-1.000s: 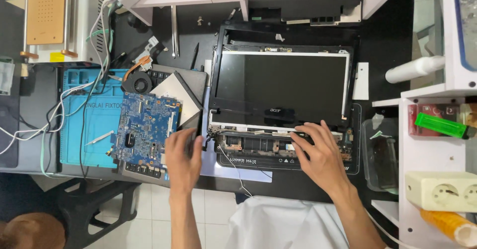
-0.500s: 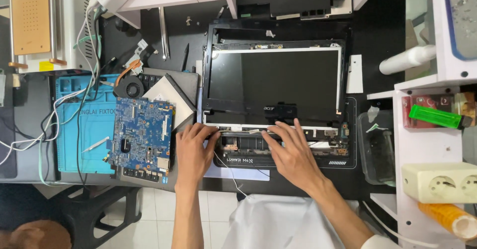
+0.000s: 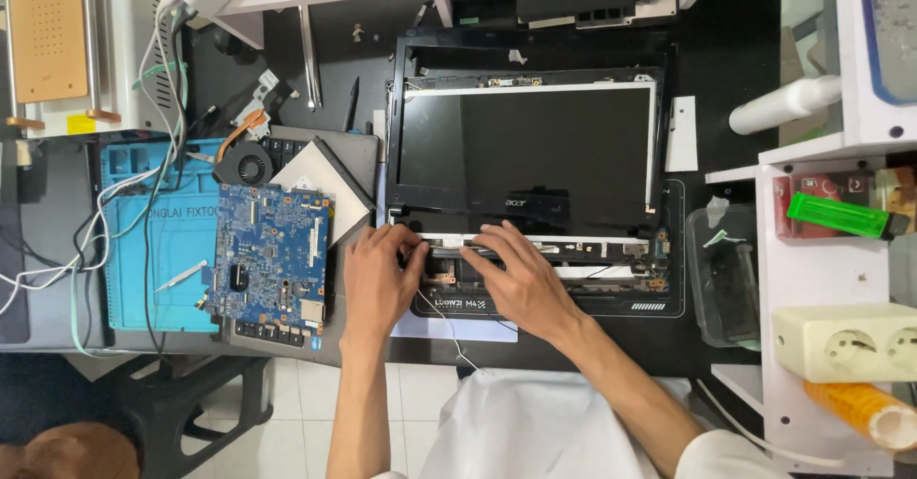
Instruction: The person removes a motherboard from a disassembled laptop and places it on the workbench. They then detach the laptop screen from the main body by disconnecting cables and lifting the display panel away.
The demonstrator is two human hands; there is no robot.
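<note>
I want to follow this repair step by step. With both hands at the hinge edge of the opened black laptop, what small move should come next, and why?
Probably press the thin silver strip gently down into the opened black laptop base. Both the left hand and the right hand have their fingers on it, just below the dark screen panel, and a thin white wire hangs loose near the front edge, so keep clear of it.

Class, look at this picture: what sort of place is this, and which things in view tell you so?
Most likely an electronics repair bench. Both hands, left hand and right hand, rest on an opened laptop; a bare blue circuit board lies beside it on a blue work mat, with a loose cooling fan nearby.
</note>
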